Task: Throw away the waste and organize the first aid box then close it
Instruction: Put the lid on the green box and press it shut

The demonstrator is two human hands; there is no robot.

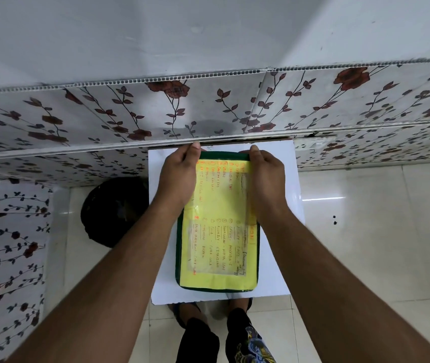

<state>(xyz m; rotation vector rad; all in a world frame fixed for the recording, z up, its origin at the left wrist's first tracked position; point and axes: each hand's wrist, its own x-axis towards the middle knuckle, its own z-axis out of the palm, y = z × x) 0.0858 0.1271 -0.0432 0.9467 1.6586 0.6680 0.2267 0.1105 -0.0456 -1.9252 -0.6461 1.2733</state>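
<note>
On white table [274, 271], both hands [180, 176] grip box [216, 258]; black bin [114, 210] left.

You have only 1 view: the head camera looks steeply down from above, close over the white bench [274, 169], facing the flowered wall [130, 111].

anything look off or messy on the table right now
Nothing stands out. The green box lies shut and square on the white table, both hands at its far end. No waste shows on the table; a black bin sits at its left.
</note>
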